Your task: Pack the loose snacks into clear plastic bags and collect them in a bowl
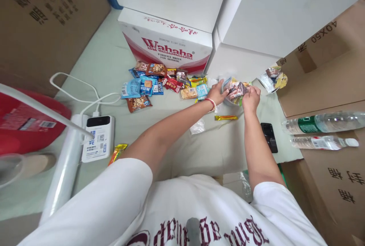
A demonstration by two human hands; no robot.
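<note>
Both my hands grip a clear plastic bag (235, 91) stuffed with small snack packets, held low over the pale green table (105, 59). My left hand (217, 93), with a red bead bracelet at the wrist, holds the bag's left side. On the bag's right side my right hand (251, 96) is closed. A heap of loose snack packets (159, 82) lies just left of the bag. One yellow-red stick packet (226, 118) lies below my hands, and an empty clear wrapper (197, 126) sits near my left forearm.
A Wahaha water carton (168, 44) and white boxes (279, 14) stand behind. Brown cartons flank both sides. Right: a second filled bag (273, 77), a black phone (269, 137), two water bottles (322, 123). Left: white power bank (98, 138) with cables, film roll (64, 170), red basin (28, 124).
</note>
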